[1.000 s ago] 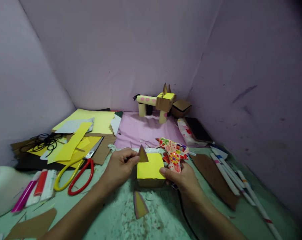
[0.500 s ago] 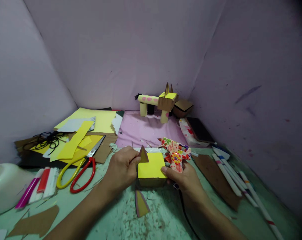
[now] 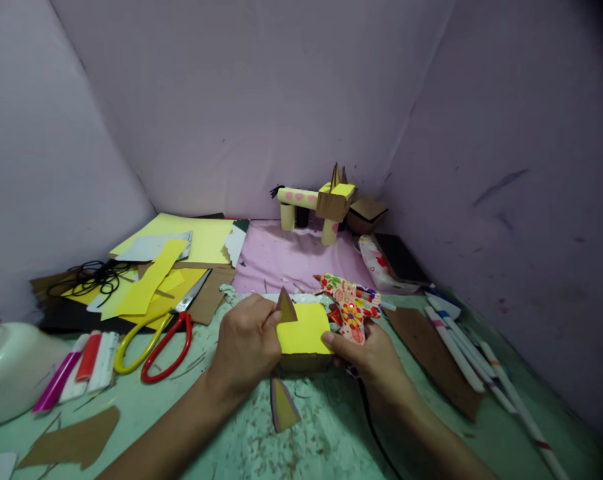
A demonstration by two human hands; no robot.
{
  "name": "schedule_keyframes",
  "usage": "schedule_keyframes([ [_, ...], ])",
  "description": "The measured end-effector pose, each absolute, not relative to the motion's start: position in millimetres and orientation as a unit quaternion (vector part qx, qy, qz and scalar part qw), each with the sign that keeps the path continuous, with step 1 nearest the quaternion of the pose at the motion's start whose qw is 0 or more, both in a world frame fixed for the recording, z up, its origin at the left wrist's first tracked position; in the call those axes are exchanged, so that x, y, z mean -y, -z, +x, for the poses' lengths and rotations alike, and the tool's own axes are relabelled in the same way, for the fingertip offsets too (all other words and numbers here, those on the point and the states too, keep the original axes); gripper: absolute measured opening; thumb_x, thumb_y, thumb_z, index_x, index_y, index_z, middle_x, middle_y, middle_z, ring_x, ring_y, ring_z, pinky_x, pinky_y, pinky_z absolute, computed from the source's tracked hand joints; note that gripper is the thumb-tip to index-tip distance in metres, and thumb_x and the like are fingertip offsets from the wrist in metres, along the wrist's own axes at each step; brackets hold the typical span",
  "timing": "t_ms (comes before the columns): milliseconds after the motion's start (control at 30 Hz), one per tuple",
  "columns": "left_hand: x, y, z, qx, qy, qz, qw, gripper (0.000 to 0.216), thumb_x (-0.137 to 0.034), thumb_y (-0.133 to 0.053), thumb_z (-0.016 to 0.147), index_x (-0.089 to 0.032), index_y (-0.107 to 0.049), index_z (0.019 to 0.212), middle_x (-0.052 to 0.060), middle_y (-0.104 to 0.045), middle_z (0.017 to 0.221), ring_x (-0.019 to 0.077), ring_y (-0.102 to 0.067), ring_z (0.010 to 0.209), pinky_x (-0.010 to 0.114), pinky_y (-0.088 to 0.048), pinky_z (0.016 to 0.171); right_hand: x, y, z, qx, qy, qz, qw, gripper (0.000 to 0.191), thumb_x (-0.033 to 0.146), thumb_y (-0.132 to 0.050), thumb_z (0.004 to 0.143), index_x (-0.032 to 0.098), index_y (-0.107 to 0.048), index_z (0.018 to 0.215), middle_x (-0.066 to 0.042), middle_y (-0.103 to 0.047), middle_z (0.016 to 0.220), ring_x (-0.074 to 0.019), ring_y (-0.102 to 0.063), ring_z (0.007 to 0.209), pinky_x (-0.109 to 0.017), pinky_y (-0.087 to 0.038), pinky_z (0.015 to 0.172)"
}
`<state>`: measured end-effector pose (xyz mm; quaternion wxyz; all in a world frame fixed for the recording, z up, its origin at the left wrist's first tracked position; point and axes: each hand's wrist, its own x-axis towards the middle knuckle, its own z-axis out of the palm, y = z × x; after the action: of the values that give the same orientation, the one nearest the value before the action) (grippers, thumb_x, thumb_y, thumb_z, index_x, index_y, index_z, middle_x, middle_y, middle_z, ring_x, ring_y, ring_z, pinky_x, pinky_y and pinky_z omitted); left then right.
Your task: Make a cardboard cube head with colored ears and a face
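Note:
A small cardboard box with a yellow top (image 3: pixel 304 333) sits on the green table in front of me. My left hand (image 3: pixel 246 343) pinches a brown cardboard triangle (image 3: pixel 285 307) and holds it upright on the box's far left corner. My right hand (image 3: pixel 366 350) grips the box's right side, fingers closed against it. A floral-patterned glue gun (image 3: pixel 350 303) lies just beyond my right hand, its light glowing red. A second cardboard triangle (image 3: pixel 282 403) lies flat on the table below the box.
Red-and-yellow scissors (image 3: pixel 156 337) and yellow paper sheets (image 3: pixel 151 277) lie at left, with markers (image 3: pixel 74 370) and a white bowl (image 3: pixel 11 370). A cardboard animal model (image 3: pixel 316 203) stands at the back. Pens (image 3: pixel 474 357) and a brown cardboard strip (image 3: pixel 431 353) lie at right.
My hands and the box have barely shifted. The left hand keeps the triangle pressed on the box's corner. The view has drifted slightly.

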<state>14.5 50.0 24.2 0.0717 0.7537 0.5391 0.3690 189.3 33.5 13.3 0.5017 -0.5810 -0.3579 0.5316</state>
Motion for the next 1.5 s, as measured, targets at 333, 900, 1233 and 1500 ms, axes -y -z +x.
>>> schedule_keyframes([
  [333,-55.4,-28.9,9.4,-0.516,-0.351,0.774,0.109,0.023,-0.012,-0.044,0.079,-0.018,-0.044,0.058,0.001,-0.05,0.06,0.0148,-0.047,0.059,0.027,-0.032,0.056,-34.3,-12.3,190.0,0.364,-0.532,-0.581,0.496,0.026,0.024,-0.074,0.053,0.014,-0.059,0.072,0.004,-0.06,0.048,-0.0086,-0.046,0.037,-0.02,-0.032,0.036],
  [900,-58.0,-40.9,-9.9,-0.469,-0.325,0.813,0.112,0.024,-0.008,-0.043,0.08,-0.019,-0.037,0.059,-0.002,-0.043,0.059,0.0131,-0.043,0.059,0.024,-0.031,0.057,-32.4,-12.2,188.1,0.351,-0.532,-0.57,0.518,0.025,0.024,-0.073,0.053,0.015,-0.061,0.074,0.004,-0.06,0.05,-0.0088,-0.045,0.038,-0.021,-0.031,0.038],
  [1233,-58.6,-37.9,-5.9,-0.473,-0.337,0.807,0.108,0.022,-0.01,-0.044,0.08,-0.019,-0.043,0.06,-0.001,-0.047,0.06,0.0135,-0.045,0.059,0.025,-0.032,0.057,-31.7,-13.4,188.3,0.35,-0.529,-0.586,0.504,0.026,0.025,-0.073,0.055,0.015,-0.062,0.077,0.004,-0.058,0.048,-0.0113,-0.046,0.039,-0.023,-0.032,0.04],
  [1500,-58.0,-35.8,-0.1,-0.49,-0.335,0.797,0.115,0.02,-0.012,-0.044,0.081,-0.018,-0.046,0.062,0.0,-0.049,0.062,0.0153,-0.046,0.061,0.027,-0.032,0.058,-31.2,-15.1,187.2,0.341,-0.531,-0.581,0.514,0.023,0.022,-0.073,0.054,0.016,-0.062,0.074,0.005,-0.059,0.048,-0.012,-0.05,0.04,-0.023,-0.037,0.04],
])
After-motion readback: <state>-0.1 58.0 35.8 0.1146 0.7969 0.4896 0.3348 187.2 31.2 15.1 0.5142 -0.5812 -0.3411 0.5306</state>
